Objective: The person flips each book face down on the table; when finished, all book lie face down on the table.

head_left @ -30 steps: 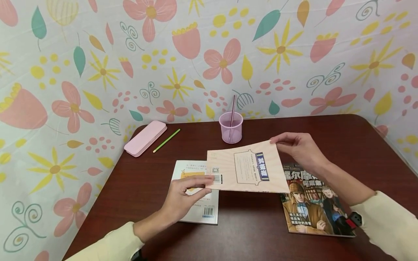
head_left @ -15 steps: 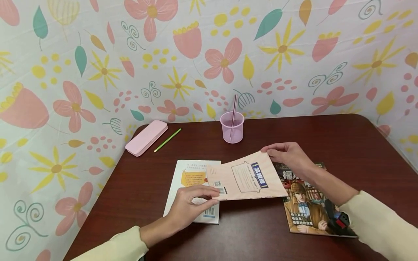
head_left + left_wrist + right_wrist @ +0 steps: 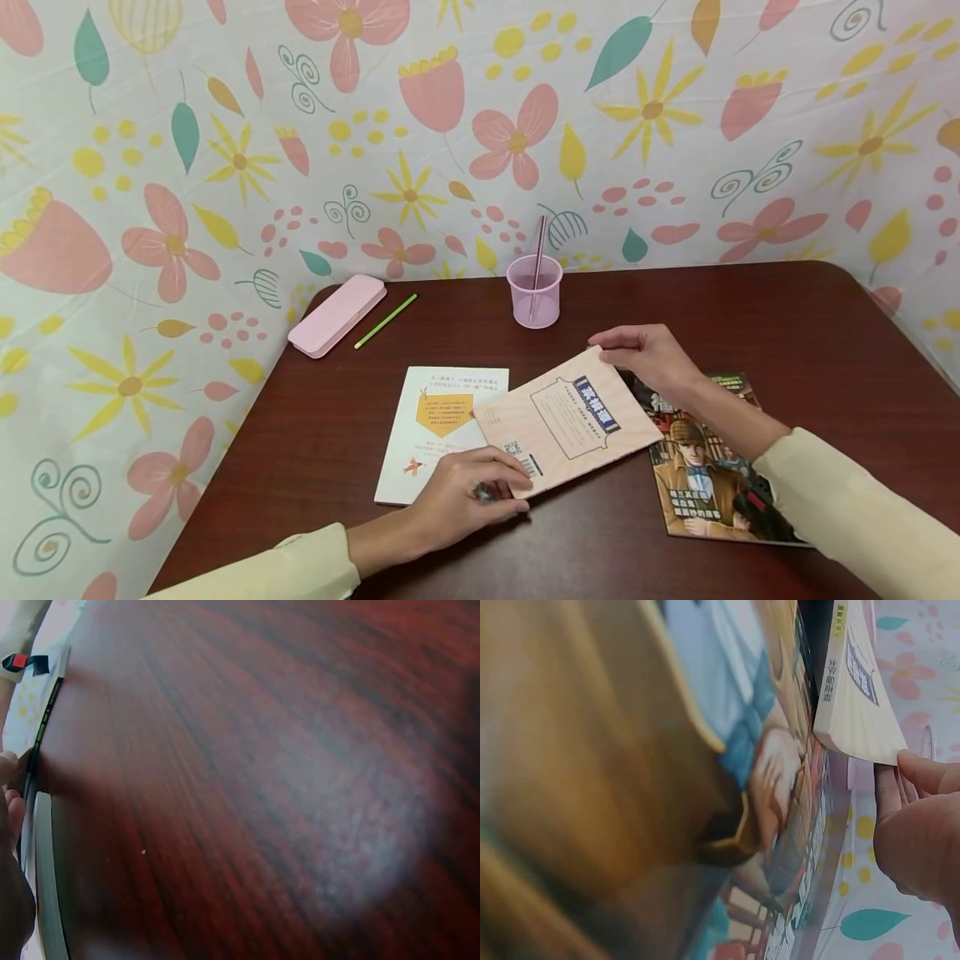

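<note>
On dark red wooden table, in front of lilac plastic cup: peach-coloured paperback book, back cover up, held by me at two corners. My left hand: fingers curled, pinching its near corner by barcode. My right hand: fingers bent over far corner, thumb beneath. Book overlaps white booklet with orange panel left of it, detective-cover magazine right of it. Left of cup: pink pencil case, green pencil. In cup: pink straw.
</note>
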A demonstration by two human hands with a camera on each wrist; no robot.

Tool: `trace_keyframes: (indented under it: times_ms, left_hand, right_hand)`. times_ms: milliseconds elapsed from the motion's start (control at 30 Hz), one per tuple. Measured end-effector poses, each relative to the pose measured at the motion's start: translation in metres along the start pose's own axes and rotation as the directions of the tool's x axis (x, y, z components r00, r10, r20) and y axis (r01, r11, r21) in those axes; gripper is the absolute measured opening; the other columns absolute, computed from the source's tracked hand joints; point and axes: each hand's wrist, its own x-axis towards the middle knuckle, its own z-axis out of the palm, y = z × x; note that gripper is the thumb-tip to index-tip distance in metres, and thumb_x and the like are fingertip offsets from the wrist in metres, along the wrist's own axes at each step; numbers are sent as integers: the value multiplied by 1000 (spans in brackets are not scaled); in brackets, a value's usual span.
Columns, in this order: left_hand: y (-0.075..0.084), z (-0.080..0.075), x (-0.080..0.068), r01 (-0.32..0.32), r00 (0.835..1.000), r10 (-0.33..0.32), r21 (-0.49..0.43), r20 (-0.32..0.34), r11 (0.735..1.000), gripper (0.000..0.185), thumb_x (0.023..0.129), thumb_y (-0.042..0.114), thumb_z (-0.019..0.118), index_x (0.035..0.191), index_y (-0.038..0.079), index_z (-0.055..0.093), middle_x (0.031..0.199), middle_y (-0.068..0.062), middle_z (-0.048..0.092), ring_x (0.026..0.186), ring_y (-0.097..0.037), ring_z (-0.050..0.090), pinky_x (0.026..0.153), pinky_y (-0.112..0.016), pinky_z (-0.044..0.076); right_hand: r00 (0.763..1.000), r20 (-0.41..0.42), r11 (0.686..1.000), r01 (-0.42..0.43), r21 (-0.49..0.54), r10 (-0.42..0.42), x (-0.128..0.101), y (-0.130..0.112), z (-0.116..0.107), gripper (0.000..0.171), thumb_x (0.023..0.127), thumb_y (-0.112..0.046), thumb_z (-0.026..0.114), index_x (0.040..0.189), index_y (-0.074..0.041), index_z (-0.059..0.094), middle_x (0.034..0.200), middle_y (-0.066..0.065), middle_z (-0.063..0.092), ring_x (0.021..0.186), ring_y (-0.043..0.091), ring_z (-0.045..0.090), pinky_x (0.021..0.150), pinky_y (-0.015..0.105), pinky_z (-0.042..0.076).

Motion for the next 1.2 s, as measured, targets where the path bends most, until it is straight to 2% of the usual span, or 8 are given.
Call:
trace_keyframes:
  times_ms: [233,600,733,867,1033,1200]
  left_hand:
    - [-1,3,0,1,998,-6,71,70,997,22,90,11,88,110,15,79,115,6,71,82,9,65,73,-7,52]
    - [-1,9,0,11,990,-27,117,141,993,18,92,16,87,107,16,78,117,9,67,81,8,61,70,-4,48]
    - [0,8,1,54,984,-70,102,164,993,17,93,15,85,109,16,79,118,9,67,83,8,61,70,-4,48]
    - [1,7,2,70,979,-89,109,181,992,19,93,15,85,111,15,79,118,9,67,84,7,61,71,-5,48]
    - [0,3,1,67,980,-84,102,182,993,22,93,14,86,114,14,80,118,10,69,86,7,64,74,-6,50]
    - [-4,-4,3,66,982,-79,78,172,995,21,95,15,84,115,15,79,115,10,72,88,8,64,75,-8,52]
  right_hand:
    - [999,-29,998,-32,-47,31,7,8,4,28,103,-9,71,129,2,75,126,22,74,102,27,74,79,27,60]
    - [999,-49,988,-27,-150,20,14,14,12,30,103,-5,70,132,2,73,133,23,70,113,35,72,83,28,60]
    - [999,-41,977,12,-215,-22,14,12,14,30,103,-3,69,132,3,73,133,25,70,114,38,71,81,28,61]
    - [997,-19,956,71,-284,-80,14,11,16,30,101,1,69,131,5,73,128,25,71,112,37,71,79,27,59]
    - [995,6,933,94,-347,-98,12,7,15,33,99,2,71,132,4,72,121,24,73,104,35,71,80,36,60]
    - [993,61,926,119,-359,-104,6,1,10,41,99,1,71,140,7,65,129,26,69,113,39,70,89,47,61]
